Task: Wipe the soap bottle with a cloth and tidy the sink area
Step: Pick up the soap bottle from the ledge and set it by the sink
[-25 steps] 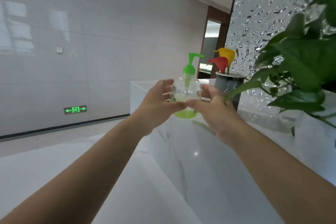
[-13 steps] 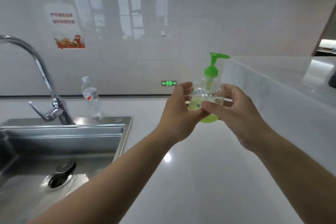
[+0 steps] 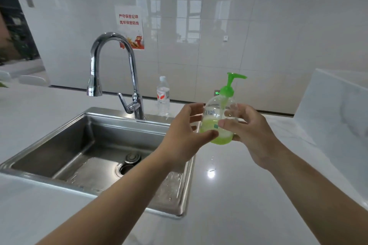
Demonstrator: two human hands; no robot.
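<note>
A clear soap bottle with a green pump and green liquid in its lower part is held upright in the air, above the white counter just right of the sink. My left hand grips its left side, thumb under the front. My right hand grips its right side, thumb across the front. No cloth is in view.
A steel sink with a drain lies to the left. A tall chrome faucet stands behind it. A small water bottle stands by the wall. A raised white ledge borders the counter on the right.
My view has swung left from the plants and ledge to the sink and faucet. Both hands have kept hold of the soap bottle and carried it along toward the sink.
</note>
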